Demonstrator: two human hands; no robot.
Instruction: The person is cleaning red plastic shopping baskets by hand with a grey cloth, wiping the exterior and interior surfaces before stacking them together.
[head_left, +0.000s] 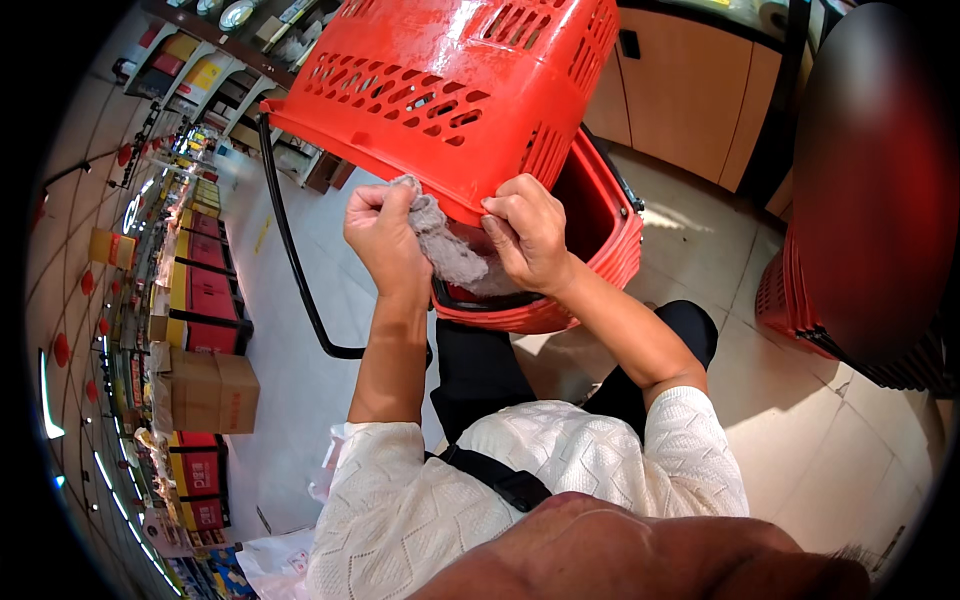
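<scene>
A red plastic shopping basket (442, 67) is tipped on its side, its slotted wall and underside turned up. My left hand (386, 232) pinches a grey cloth (446, 247) against the basket's rim. The fingers of my right hand (529, 232) are curled around the corner of that rim. Part of the cloth hangs between my two hands. From the rim's left end a black handle (289, 247) swings down. Below the tipped basket stands a stack of nested red baskets (611, 262), between my knees.
Another stack of red baskets (784, 292) stands on the tiled floor to the right, partly behind a blurred dark red shape (870, 187). Wooden cabinets (686, 90) are at the back. Shelves and cardboard boxes (214, 390) line the left. A white plastic bag (277, 562) lies at lower left.
</scene>
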